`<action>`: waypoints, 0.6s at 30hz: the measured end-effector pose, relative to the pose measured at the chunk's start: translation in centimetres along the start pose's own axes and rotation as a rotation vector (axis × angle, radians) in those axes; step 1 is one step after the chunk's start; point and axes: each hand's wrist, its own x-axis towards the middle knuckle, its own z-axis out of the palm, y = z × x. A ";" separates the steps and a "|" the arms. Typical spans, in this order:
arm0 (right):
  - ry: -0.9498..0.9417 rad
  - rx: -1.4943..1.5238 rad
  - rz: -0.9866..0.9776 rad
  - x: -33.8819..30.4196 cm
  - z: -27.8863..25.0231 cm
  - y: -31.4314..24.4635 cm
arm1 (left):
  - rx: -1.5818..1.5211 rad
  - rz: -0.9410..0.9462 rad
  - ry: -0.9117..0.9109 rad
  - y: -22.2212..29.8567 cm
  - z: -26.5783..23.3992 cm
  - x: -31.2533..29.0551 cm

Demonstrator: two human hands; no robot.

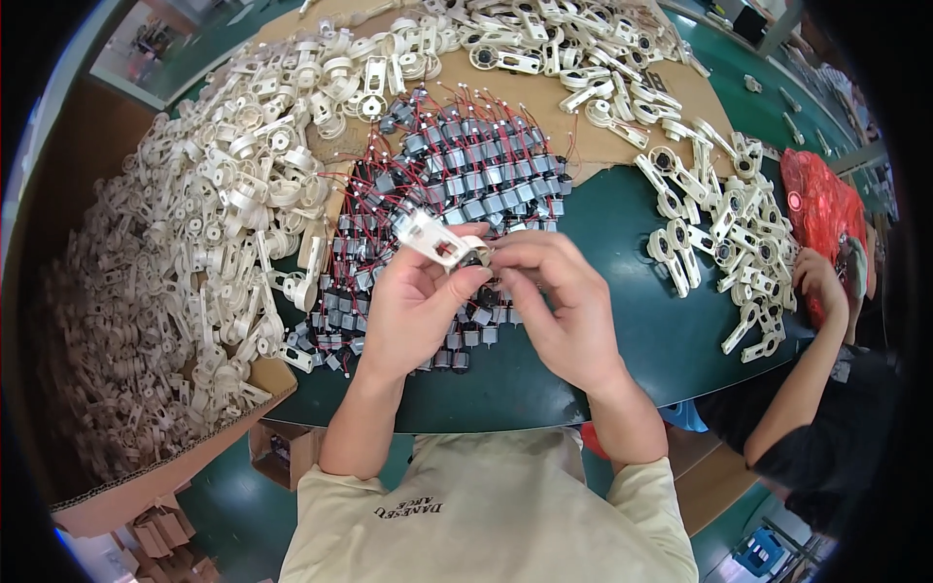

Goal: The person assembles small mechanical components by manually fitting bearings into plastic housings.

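Holding a cream plastic bracket (429, 236) above the near edge of the dark green tabletop (632, 330), the left hand (413, 311) curls around its lower end, while the right hand (554, 291) pinches a small motor (478, 256) against it, fingertips closed. Little bare room remains: silver motors with red wires (466, 175) crowd behind, glossy cream brackets (214, 223) heap left in a cardboard tray (146, 476). Another person's hand (821, 282) reaches in right, partly cut off
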 end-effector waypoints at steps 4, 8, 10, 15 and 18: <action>-0.004 -0.033 0.066 0.3 0.2 0.1 | -0.027 -0.060 -0.009 -0.1 0.0 -0.7; -0.068 -0.018 0.199 0.1 0.2 -0.3 | 0.047 -0.128 -0.005 0.2 -0.1 -0.5; -0.061 -0.028 0.213 -0.1 0.3 -0.1 | 0.081 -0.091 -0.030 0.1 0.1 -0.8; -0.099 0.085 0.284 -0.5 0.3 0.6 | -0.026 -0.127 -0.068 0.6 -0.2 -0.5; -0.066 0.188 0.322 -0.7 0.6 0.5 | 0.040 -0.102 -0.077 0.6 -0.3 -0.4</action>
